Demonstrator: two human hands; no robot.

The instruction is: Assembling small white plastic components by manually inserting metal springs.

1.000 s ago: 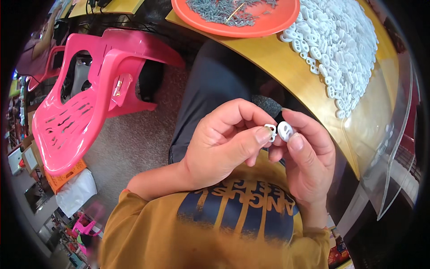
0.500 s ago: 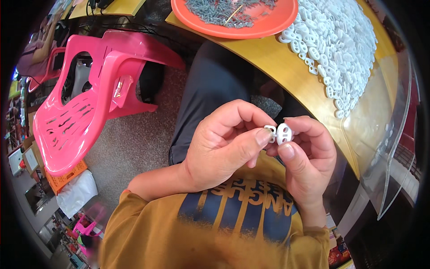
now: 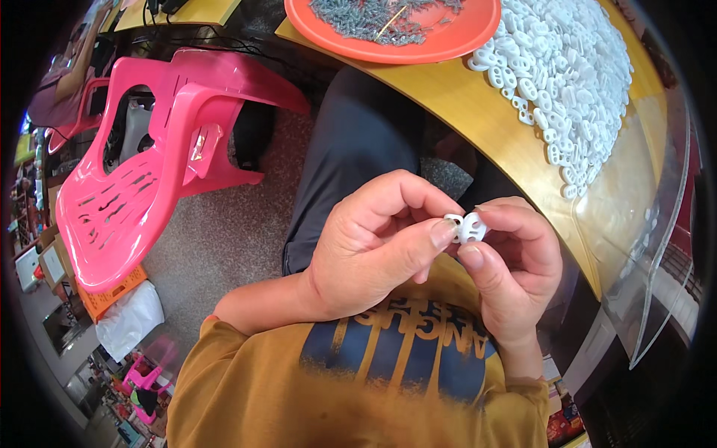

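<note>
Above my lap, both hands meet at two small white plastic pieces. My left hand (image 3: pixel 366 250) is closed, pinching one white piece (image 3: pixel 452 219) between thumb and index finger; most of it is hidden. Thumb and forefinger of my right hand (image 3: pixel 515 265) grip an oval white piece with holes (image 3: pixel 472 228), tilted and pressed against the other. Whether a small part sits between the two, I cannot tell.
On the yellow table (image 3: pixel 455 104) at the right lies a big heap of white oval pieces (image 3: pixel 567 82). A red-orange plate (image 3: pixel 418 54) at the top holds many thin grey bits (image 3: pixel 358 22) and a wooden stick. A pink plastic chair (image 3: pixel 116 216) stands on the left.
The right hand's oval piece has tilted and come closer against the left hand's piece. Both hands otherwise keep nearly the same place.
</note>
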